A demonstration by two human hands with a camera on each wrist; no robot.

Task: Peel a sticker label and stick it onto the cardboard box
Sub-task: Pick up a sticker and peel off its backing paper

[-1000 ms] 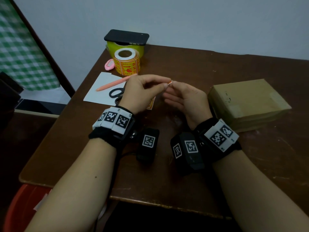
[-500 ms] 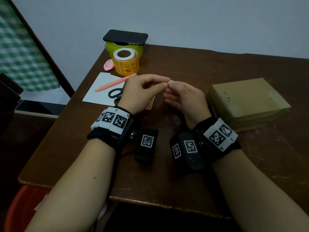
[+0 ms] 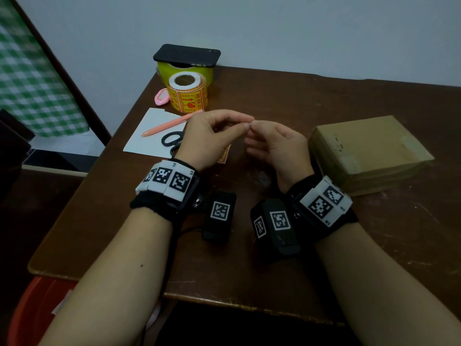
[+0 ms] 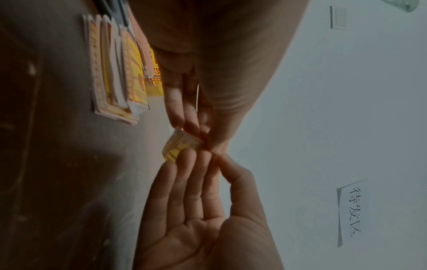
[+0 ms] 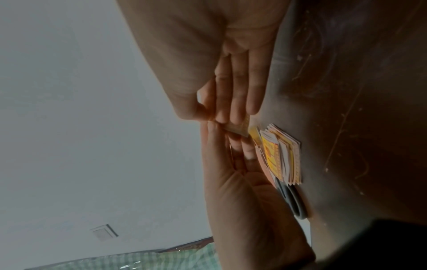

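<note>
Sticker label (image 4: 179, 146), yellow with orange print, pinched at mid-frame between both hands above the counter (image 3: 274, 96). Left hand (image 3: 212, 136) with thumb and forefinger closed on one edge; right hand (image 3: 277, 146) meeting it fingertip to fingertip, thumb and forefinger closed on the same small piece, other fingers (image 4: 184, 175) loosely extended beneath. Cardboard box (image 3: 369, 151) lying flat at right of frame, well apart from the hands. Roll of matching labels (image 3: 188, 96) at upper centre, beside a pink pen (image 3: 169, 124), scissors (image 3: 172, 141) and white paper (image 3: 149, 136). Loose stack of cut labels (image 4: 115, 69) on the counter under the left hand.
</note>
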